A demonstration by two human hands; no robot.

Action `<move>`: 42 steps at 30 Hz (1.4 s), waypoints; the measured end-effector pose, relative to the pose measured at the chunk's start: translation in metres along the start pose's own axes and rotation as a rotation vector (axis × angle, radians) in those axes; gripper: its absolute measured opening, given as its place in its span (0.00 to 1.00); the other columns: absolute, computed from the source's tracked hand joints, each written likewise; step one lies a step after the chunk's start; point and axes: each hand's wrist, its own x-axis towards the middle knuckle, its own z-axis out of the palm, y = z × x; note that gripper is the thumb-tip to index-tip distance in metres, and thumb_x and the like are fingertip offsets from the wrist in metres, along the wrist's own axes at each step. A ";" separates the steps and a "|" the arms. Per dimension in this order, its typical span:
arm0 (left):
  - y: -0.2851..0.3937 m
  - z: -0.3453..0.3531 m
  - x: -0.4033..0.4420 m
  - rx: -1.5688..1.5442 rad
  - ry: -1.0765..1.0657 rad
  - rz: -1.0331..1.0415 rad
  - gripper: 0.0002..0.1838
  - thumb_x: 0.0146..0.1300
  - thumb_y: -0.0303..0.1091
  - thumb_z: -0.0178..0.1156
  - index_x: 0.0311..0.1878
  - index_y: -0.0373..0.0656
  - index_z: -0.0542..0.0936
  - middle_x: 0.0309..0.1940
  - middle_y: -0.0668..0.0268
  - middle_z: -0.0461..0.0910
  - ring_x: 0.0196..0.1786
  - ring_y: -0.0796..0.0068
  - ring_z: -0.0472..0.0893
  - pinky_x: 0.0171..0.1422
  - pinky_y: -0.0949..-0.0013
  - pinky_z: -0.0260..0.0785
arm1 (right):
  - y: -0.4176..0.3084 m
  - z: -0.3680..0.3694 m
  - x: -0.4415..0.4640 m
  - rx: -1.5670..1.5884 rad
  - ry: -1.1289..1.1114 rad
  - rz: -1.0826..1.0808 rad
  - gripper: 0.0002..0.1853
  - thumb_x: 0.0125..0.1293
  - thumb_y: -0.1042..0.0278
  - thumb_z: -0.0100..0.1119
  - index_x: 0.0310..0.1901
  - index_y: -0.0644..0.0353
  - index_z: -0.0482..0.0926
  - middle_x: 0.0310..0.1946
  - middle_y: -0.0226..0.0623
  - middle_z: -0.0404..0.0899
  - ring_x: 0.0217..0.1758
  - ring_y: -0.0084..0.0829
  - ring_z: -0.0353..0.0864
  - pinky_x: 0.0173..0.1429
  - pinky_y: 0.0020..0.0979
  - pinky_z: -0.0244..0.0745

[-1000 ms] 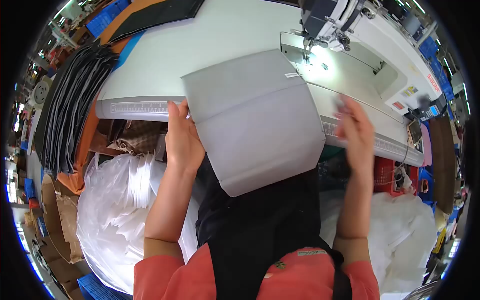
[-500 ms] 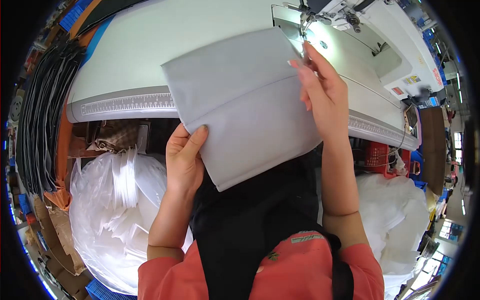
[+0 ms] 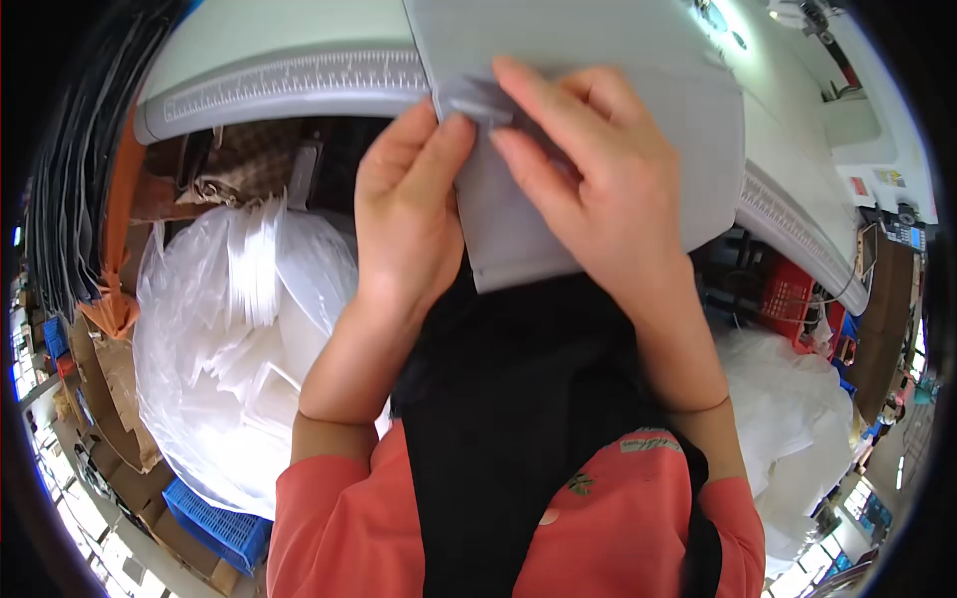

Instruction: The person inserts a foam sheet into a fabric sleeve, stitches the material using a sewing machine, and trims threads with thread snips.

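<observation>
A grey fabric panel (image 3: 598, 60) lies over the front edge of the sewing table and hangs above my lap. My left hand (image 3: 414, 199) pinches the panel's left edge between thumb and fingers. Close beside it, my right hand (image 3: 603, 164) is over the panel, thumb and index finger apart around a small, blurred, shiny item (image 3: 483, 108) near the left edge. Whether the right hand grips that item cannot be made out. The sewing machine (image 3: 877, 130) is at the upper right, partly out of view.
A ruler strip (image 3: 299, 85) runs along the table's front edge. Dark fabric pieces (image 3: 75, 169) hang at the left. Below are a clear bag of white pieces (image 3: 244, 379), a blue crate (image 3: 214, 523), a red basket (image 3: 788, 297) and white material (image 3: 788, 399) at the right.
My right hand has moved from the panel's upper right edge, near the needle, to its left edge beside my left hand. The view has shifted, and the table and panel now appear higher.
</observation>
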 end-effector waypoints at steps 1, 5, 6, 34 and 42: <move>0.000 -0.003 0.002 -0.025 -0.032 -0.009 0.14 0.74 0.25 0.54 0.58 0.31 0.80 0.50 0.59 0.85 0.49 0.77 0.83 0.56 0.79 0.73 | 0.002 0.002 0.002 -0.001 0.017 -0.018 0.20 0.60 0.76 0.69 0.56 0.57 0.85 0.37 0.29 0.76 0.29 0.22 0.70 0.32 0.23 0.66; 0.000 -0.011 0.006 -0.095 -0.115 -0.021 0.16 0.74 0.24 0.54 0.60 0.30 0.79 0.52 0.58 0.85 0.52 0.76 0.83 0.58 0.79 0.72 | 0.008 0.008 -0.002 0.007 0.053 -0.049 0.19 0.60 0.75 0.69 0.55 0.57 0.86 0.36 0.29 0.76 0.28 0.23 0.70 0.32 0.24 0.66; 0.000 -0.012 0.006 -0.114 -0.133 -0.018 0.16 0.74 0.24 0.54 0.60 0.30 0.79 0.52 0.58 0.85 0.52 0.76 0.83 0.58 0.80 0.72 | 0.013 0.007 -0.002 0.017 0.052 -0.046 0.19 0.60 0.75 0.69 0.55 0.57 0.85 0.36 0.29 0.76 0.28 0.23 0.70 0.32 0.24 0.66; -0.004 -0.007 0.000 -0.150 -0.120 -0.013 0.15 0.73 0.23 0.55 0.60 0.31 0.80 0.50 0.56 0.86 0.49 0.76 0.85 0.56 0.80 0.74 | 0.017 0.012 0.004 0.219 0.160 -0.081 0.19 0.61 0.78 0.67 0.56 0.62 0.84 0.36 0.33 0.77 0.28 0.24 0.71 0.32 0.22 0.66; -0.002 -0.008 0.001 -0.129 -0.143 0.030 0.15 0.73 0.24 0.56 0.59 0.31 0.80 0.49 0.57 0.86 0.48 0.76 0.85 0.56 0.80 0.74 | 0.015 0.009 -0.001 0.271 0.184 -0.086 0.20 0.61 0.78 0.67 0.56 0.64 0.83 0.36 0.35 0.77 0.28 0.24 0.71 0.32 0.21 0.67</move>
